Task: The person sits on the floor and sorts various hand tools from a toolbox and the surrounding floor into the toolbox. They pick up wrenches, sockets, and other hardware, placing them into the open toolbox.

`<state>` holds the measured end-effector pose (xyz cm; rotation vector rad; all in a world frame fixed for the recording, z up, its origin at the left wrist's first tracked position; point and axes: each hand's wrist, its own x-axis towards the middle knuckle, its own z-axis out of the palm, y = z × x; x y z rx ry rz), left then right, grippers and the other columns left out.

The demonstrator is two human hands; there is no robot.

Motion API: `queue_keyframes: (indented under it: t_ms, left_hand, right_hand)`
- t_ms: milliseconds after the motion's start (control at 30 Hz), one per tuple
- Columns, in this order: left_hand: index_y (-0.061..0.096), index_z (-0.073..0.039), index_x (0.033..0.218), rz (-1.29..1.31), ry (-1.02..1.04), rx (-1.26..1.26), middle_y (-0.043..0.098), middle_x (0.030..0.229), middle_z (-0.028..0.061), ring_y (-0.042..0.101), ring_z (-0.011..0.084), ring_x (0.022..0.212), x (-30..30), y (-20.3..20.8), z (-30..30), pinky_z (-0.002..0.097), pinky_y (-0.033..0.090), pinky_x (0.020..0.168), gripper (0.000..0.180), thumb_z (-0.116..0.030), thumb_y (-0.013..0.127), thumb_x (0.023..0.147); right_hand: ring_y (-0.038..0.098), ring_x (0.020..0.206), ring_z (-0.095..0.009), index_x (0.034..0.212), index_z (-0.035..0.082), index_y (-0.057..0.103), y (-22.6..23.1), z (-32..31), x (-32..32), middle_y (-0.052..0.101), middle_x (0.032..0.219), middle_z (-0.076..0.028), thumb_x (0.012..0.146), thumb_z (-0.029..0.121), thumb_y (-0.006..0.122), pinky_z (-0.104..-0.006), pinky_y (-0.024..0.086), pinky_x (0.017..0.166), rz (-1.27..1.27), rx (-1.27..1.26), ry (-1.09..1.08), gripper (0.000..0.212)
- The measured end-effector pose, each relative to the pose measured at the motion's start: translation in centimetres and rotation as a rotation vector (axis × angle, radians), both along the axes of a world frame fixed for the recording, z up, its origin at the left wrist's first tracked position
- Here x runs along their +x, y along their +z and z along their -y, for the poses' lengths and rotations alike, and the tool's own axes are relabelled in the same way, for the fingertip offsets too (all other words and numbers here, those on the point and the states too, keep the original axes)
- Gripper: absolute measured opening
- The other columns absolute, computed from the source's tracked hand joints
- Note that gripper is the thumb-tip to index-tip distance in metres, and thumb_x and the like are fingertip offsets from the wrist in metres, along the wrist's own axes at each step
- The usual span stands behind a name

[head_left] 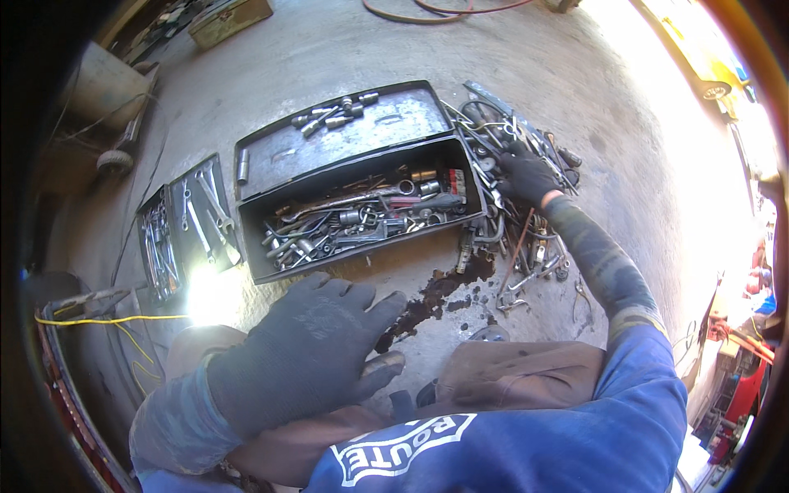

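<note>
And the black-gloved right hand (528, 174) is in the loose heap of silvery metal tools (488, 164), right of the open black metal toolbox (353, 171), grip impossible to tell; black-gloved left hand (300, 349), fingers spread!

"What covers the left hand (300, 357)?"

"A charcoal work glove (275, 382) with a faint pale marking across its back."

"And the right hand (528, 176)?"

"Another dark glove (536, 182), stopping at the wrist."

"The forearms?"

"Mottled grey-green sleeves (596, 259), camouflage-like, running up under blue cloth."

"That's the shirt?"

"Yes, a blue shirt (559, 440) with a white-outlined badge (404, 452) of white lettering."

"Trousers?"

"Brown trousers (522, 366), creased."
</note>
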<state>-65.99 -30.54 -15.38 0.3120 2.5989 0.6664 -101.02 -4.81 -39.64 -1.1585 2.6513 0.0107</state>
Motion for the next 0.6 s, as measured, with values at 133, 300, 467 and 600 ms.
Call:
queue_keyframes:
  t_ms: [133,300,467,600]
  left_hand:
    - [0.06,-0.004,0.147,0.008,-0.055,0.033,0.068,0.114,0.0157,0.066,0.033,0.112,0.0,-0.4,-0.3,0.0468,0.05,0.101,0.067,-0.048,0.07,0.097]
    - [0.058,-0.007,0.149,-0.026,-0.126,0.013,0.066,0.116,0.0133,0.065,0.0332,0.111,-0.3,-1.1,-0.9,0.0467,0.049,0.098,0.068,-0.051,0.067,0.098]
    - [0.059,-0.008,0.148,0.002,-0.144,-0.032,0.066,0.116,0.0127,0.066,0.0333,0.111,-0.3,-1.8,-0.7,0.0466,0.05,0.098,0.067,-0.054,0.065,0.1]
    - [0.059,-0.008,0.148,-0.038,-0.151,-0.031,0.066,0.113,0.0131,0.067,0.0335,0.109,-0.3,-2.4,-1.0,0.0474,0.051,0.097,0.067,-0.054,0.065,0.1]
  right_hand:
    - [0.072,0.107,-0.038,0.122,0.005,0.07,2.7,-0.7,-1.5,0.072,0.115,-0.019,0.092,0.03,0.072,-0.0477,0.057,0.094,-0.024,-0.244,-0.194,0.039]
    - [0.075,0.091,-0.016,0.122,-0.001,0.068,8.3,1.3,-2.5,0.076,0.103,-0.007,0.102,0.023,0.072,-0.0332,0.06,0.079,0.799,-0.898,-0.418,0.031]
    - [0.079,0.092,-0.022,0.134,-0.005,0.063,6.6,6.4,6.3,0.078,0.108,-0.013,0.096,0.006,0.078,-0.0323,0.067,0.082,0.745,-0.689,0.118,0.042]
    - [0.079,0.083,-0.023,0.12,-0.003,0.064,2.6,12.0,11.1,0.076,0.103,-0.017,0.115,0.035,0.051,-0.0343,0.069,0.075,1.452,-0.688,-0.476,0.04]
